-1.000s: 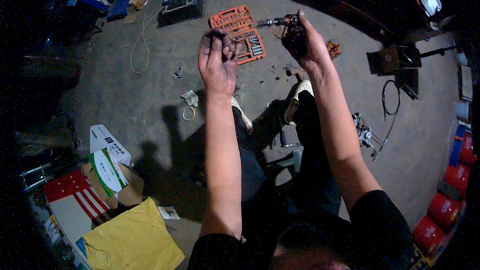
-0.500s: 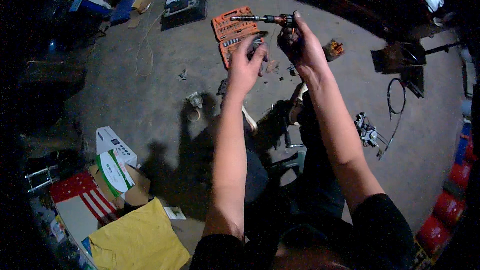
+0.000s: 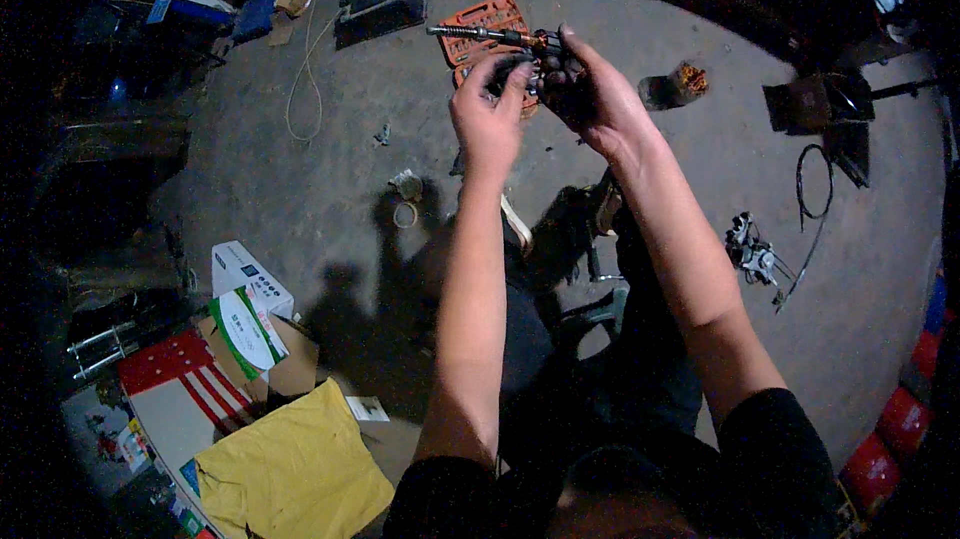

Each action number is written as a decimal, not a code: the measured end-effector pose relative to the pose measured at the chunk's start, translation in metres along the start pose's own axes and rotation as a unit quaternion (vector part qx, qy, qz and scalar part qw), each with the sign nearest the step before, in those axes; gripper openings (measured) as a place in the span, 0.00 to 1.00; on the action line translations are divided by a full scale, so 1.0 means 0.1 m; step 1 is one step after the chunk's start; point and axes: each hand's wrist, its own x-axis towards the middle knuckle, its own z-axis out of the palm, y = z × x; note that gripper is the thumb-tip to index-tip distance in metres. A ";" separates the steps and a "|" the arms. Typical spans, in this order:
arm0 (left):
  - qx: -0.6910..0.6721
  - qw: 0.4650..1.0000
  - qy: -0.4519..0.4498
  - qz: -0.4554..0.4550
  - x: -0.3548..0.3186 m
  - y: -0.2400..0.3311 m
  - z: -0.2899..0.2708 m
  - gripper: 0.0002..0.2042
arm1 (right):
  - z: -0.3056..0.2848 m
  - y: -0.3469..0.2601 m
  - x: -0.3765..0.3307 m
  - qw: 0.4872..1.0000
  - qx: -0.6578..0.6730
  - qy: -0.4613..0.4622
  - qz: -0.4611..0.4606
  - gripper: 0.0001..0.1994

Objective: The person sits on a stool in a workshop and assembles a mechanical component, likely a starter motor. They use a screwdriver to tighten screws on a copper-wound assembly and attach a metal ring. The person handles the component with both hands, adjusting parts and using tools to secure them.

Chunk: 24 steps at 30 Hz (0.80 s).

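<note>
My right hand point(image 3: 590, 89) is closed around the thick end of what looks like a motor armature point(image 3: 480, 34), dirty, with copper-coloured bands. Its long metal shaft points left and has a ribbed tip. The palm and fingers are blackened. Just below the shaft, my left hand point(image 3: 488, 109) has its fingers curled towards the thumb, close against the right hand's fingers. Anything pinched in it is too small and dark to name. Behind both hands lies an opened orange tool case point(image 3: 490, 14) with sockets in its slots, partly hidden by them.
A black car battery point(image 3: 380, 4) stands at the far left. To the right are a container of orange bits point(image 3: 690, 79), a black cable point(image 3: 815, 184) and a metal mechanism point(image 3: 752, 249). Boxes and a yellow bag point(image 3: 300, 469) fill the near left.
My left hand has come up to the right hand, and its spread fingers have curled in. The armature has shifted left in the picture. The whole view has swung slightly.
</note>
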 end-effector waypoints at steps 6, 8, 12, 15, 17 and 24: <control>-0.074 0.996 -0.026 -0.048 0.00 0.01 -0.01 0.07 | -0.07 0.06 0.05 0.999 0.004 -0.033 0.037 0.14; -0.073 0.995 -0.036 -0.058 0.01 -0.02 0.01 0.07 | -0.14 0.06 0.07 0.999 -0.005 -0.041 0.028 0.14; -0.054 0.997 -0.024 -0.045 0.02 -0.01 0.04 0.07 | -0.06 0.03 0.00 1.000 -0.016 -0.013 0.000 0.13; -0.074 0.997 -0.009 -0.031 0.00 -0.05 0.02 0.08 | -0.03 0.05 -0.03 0.992 -0.098 -0.022 -0.076 0.14; -0.117 0.993 -0.014 -0.029 0.00 -0.07 0.02 0.10 | 0.05 0.04 -0.06 0.989 -0.102 -0.023 -0.101 0.16; -0.228 0.973 -0.022 -0.009 -0.04 0.02 0.09 0.17 | 0.07 0.14 -0.05 0.987 -0.119 -0.048 -0.096 0.21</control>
